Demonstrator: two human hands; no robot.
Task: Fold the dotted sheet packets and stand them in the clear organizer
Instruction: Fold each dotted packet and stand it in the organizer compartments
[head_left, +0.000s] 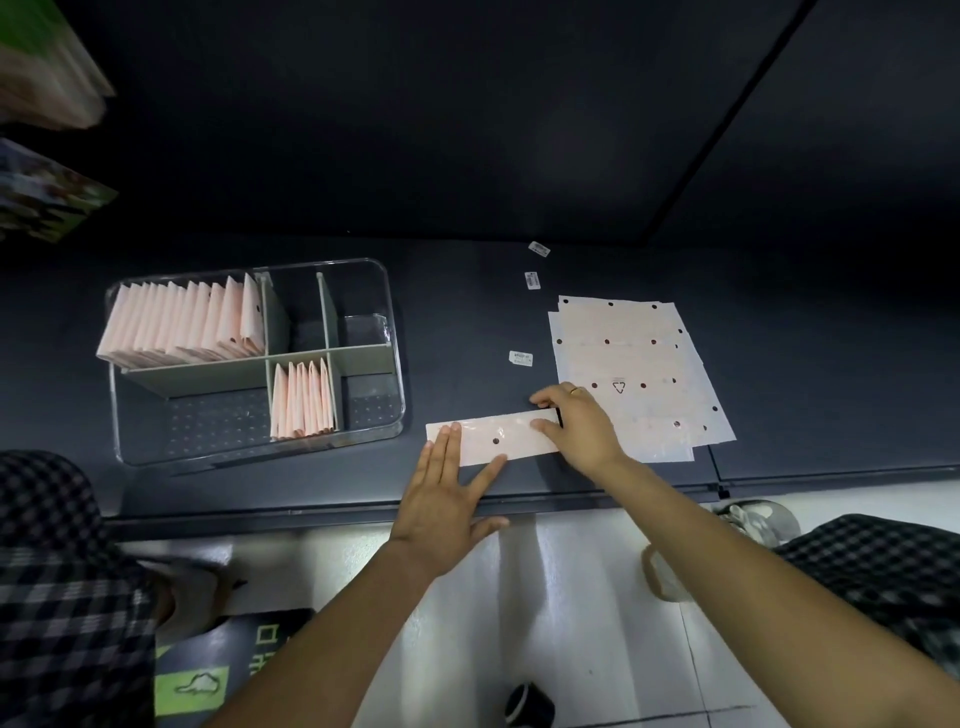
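Observation:
A pale pink dotted sheet packet (511, 435), folded into a long strip, lies on the dark counter near its front edge. My left hand (447, 493) presses flat on the strip's left end with straight fingers. My right hand (576, 423) pinches the strip's right end between thumb and fingers. To the right lies a stack of flat dotted sheet packets (631, 364). The clear organizer (387, 410) stands at the left; several folded packets (187, 325) stand in its back-left compartment and several more (304, 397) in its front-middle one.
Three small white labels (521, 358) lie scattered on the dark counter (467, 322) between organizer and stack. The counter's front edge runs just below my hands. Checked-clothed knees show at lower left and right. Stacked items sit blurred at upper left.

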